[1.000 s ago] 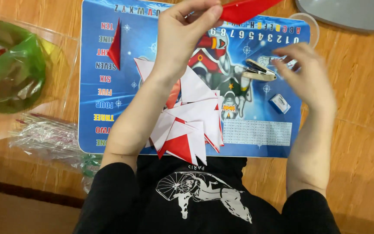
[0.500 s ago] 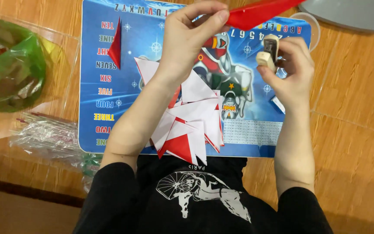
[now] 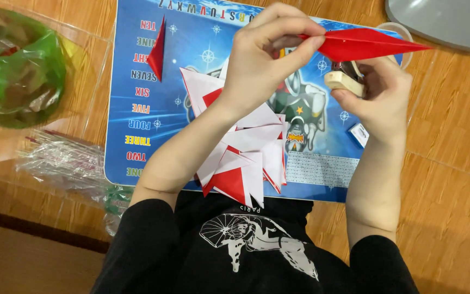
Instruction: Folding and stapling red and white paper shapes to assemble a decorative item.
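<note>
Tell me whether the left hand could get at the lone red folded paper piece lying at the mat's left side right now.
Probably not at once: the left hand is pinching a long red folded paper. Otherwise the lone red folded piece lies uncovered on the blue mat, path open.

A green plastic bag point(image 3: 14, 71) lies left of the blue placemat point(image 3: 137, 136).

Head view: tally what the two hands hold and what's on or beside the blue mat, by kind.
Held folded red paper piece: 1
Stapler in right hand: 1
Loose red paper piece: 1
Red-and-white paper pile: 1
Blue mat: 1
Green bag: 1
Total: 6
</note>
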